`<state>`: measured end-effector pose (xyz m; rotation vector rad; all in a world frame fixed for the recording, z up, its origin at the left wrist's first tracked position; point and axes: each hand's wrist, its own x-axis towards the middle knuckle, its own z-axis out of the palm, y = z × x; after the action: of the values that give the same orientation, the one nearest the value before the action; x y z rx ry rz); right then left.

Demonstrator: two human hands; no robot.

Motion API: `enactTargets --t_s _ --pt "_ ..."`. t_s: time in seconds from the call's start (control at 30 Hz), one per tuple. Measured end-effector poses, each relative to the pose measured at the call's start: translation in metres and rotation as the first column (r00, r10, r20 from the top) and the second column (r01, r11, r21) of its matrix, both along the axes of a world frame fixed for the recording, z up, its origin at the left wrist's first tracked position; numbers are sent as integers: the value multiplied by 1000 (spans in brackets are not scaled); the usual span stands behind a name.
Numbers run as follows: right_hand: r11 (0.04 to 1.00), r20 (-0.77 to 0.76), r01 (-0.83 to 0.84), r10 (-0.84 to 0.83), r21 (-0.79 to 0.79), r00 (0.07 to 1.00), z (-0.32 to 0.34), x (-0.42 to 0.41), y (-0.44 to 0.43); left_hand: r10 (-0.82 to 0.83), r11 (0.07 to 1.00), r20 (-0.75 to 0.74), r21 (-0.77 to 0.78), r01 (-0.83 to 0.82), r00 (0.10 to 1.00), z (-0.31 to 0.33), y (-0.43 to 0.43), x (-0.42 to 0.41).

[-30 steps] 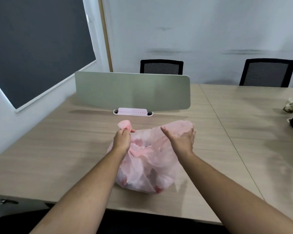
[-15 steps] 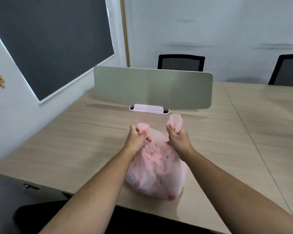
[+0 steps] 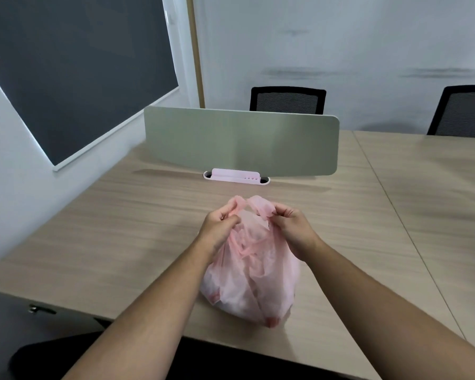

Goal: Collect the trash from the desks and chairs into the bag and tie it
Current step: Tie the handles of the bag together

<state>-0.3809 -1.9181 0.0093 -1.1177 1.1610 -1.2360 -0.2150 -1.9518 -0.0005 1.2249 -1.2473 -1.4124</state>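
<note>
Pink, thin plastic is being gripped from both sides at once: the bag (image 3: 252,283) is sitting upright on the wooden desk (image 3: 121,229), close to its near edge and well short of the grey divider panel (image 3: 239,141), and its bulging body is being left to rest on the desktop while only its top is being handled. The left handle (image 3: 235,204) is being pinched by the left hand (image 3: 220,229), whose fingers are being kept curled round the film with the thumb pressed against it; the right handle (image 3: 261,205) is being pinched in the same way by the right hand (image 3: 294,229). Both handles are being held above the bag's mouth, each one running upward and inward from its hand, so that their tips are being brought together on the midline between the two fists, touching or very nearly so. Neither hand is being favoured by position: they are being held level, one on each side of the neck. No knot is being shown yet, so the tying is judged to be only at its start, and the coming move is judged to turn on one handle being crossed over the other in the narrow space between the knuckles.
</note>
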Motion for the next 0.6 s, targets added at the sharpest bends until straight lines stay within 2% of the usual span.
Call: enactTargets --t_s 0.1,0.2,0.27,0.37,0.4,0.43,0.5,0.6 --pt "999 -58 -36 34 -25 998 1 7 0 -146 985 106 -77 154 984 -3 6 -6" --pt "999 -227 -28 20 -31 974 2 17 -2 -203 978 6 -58 203 979 -8 6 -17" --pt "999 -318 -27 13 -40 948 3 22 -2 -113 993 21 -39 114 993 -7 4 -22" --pt "999 -416 -46 34 -18 909 1 27 0 56 998 158 1 -57 986 -3 3 -27" --pt "999 -441 -54 45 -7 896 0 27 1 104 994 160 27 -109 982 -4 4 -27" --pt "998 -468 -63 60 9 882 0 26 3 133 988 112 64 -141 985 -3 4 -27" --pt "995 -527 -84 101 58 844 -3 23 6 135 982 -98 148 -120 986 3 4 -24" --pt "993 -611 -39 97 107 786 -6 18 4 9 983 -349 173 55 937 14 10 -17"
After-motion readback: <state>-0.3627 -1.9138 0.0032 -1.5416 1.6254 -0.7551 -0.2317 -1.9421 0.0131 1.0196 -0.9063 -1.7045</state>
